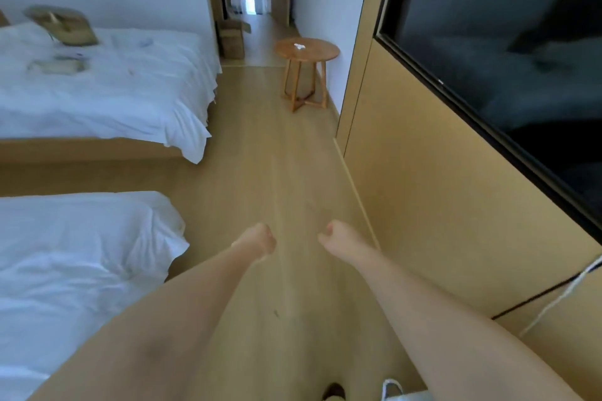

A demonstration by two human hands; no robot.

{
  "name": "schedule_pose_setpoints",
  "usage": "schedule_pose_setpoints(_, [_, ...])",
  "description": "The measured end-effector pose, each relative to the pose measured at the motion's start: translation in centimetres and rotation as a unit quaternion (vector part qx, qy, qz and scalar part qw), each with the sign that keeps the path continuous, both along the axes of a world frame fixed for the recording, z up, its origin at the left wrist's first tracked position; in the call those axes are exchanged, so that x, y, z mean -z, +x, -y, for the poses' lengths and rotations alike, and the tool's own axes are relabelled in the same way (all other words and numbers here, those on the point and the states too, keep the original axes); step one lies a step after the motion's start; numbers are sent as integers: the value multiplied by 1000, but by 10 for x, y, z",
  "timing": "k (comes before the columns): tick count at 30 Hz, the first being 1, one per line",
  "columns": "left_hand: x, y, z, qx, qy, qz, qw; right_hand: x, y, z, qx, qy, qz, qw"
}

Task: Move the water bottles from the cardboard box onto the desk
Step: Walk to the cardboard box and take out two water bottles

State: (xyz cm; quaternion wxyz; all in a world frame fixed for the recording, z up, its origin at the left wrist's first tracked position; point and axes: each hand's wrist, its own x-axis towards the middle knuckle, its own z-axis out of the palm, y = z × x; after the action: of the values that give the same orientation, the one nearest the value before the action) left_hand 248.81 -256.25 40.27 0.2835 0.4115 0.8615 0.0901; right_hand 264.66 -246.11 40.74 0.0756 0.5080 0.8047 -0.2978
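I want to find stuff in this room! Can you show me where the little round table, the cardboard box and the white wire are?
round table (314,50), head view, on its wooden top.
cardboard box (233,39), head view, on its front side.
white wire (560,293), head view, midway along it.

Two beds, one round side table, one cardboard box, two hands.

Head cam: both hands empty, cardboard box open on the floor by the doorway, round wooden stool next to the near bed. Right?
One thing is wrong. In the head view the round wooden stool stands against the right wall near the doorway, not next to the near bed. The rest holds: left hand and right hand hold nothing, and the cardboard box sits open on the floor by the doorway.
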Motion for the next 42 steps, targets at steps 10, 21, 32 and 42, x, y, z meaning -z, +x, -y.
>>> schedule_pose_setpoints(10, [21, -128, -149, -71, -26, 3, 997, 31, -131, -166, -91, -33, 19, 995])
schedule_pose_setpoints(21, [22, -257, -299, -82, -79, -34, 993, 13, -257, -360, -167, -19, 69, 983])
schedule_pose_setpoints(32, [35, -484, -479, -72, -61, -15, 995, 25, -488, -525, -185, -3, 65, 981])
schedule_pose_setpoints(42, [16, -644, -663, -47, -42, -26, 998, -7, -645, -696, -147, 23, 51, 988])
